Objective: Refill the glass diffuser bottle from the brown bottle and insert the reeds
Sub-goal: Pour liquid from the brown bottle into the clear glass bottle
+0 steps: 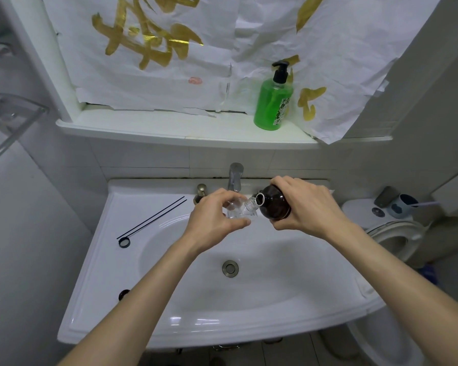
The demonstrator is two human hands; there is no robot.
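Note:
My left hand (pixel 214 216) grips the clear glass diffuser bottle (pixel 242 211) over the back of the sink basin, tilted with its neck pointing right. My right hand (pixel 306 207) holds the brown bottle (pixel 274 204) tipped sideways, its open mouth touching the glass bottle's neck. Two thin black reeds (pixel 154 217) lie on the sink's left rim. A black ring-shaped cap (pixel 124 242) rests at their near end. A dark brown cap (pixel 123 294) sits on the front left rim, partly hidden by my left forearm.
The white sink (pixel 95 286) has a metal drain (pixel 230 268) and a chrome tap (pixel 235 177) behind my hands. A green soap pump bottle (pixel 274 101) stands on the shelf above. A toilet (pixel 391 241) and a blue cup (pixel 405 206) are at the right.

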